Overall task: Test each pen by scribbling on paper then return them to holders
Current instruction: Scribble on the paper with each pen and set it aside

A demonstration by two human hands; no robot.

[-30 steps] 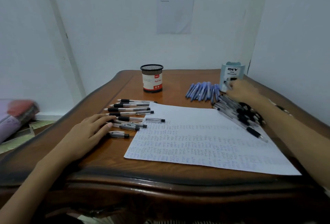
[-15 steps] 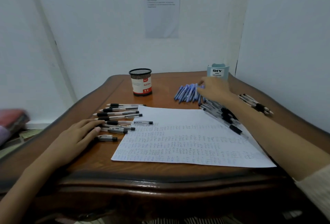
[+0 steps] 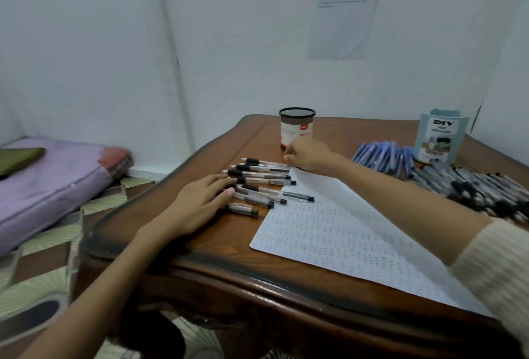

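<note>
Clear pens with black grips (image 3: 263,177): lying side by side in a row on the desk (image 3: 183,255), just left of the paper (image 3: 337,232) and on the near side of the mesh pen holder (image 3: 297,129).
Left hand (image 3: 200,205): flat, fingers straight and close together, resting on the left ends of the row.
Right hand (image 3: 307,155): reaches across the paper to the far end of the row, beside the mesh pen holder. Its fingers are curled, and I cannot tell whether they pinch a pen.
Other pens: blue pens (image 3: 383,155) and a dark pile (image 3: 472,186) lie far right, by the DIY desk organizer (image 3: 440,135).
Handling, as a judgement: each pen is likely light, stiff and smooth, so it may roll or skid at a nudge and disturb its neighbours.
Where to hold: pinch the black rubber grip, which should slip least, and lift one pen clear of the row.
Holder: it looks light enough to tip, so drop pens in upright.
</note>
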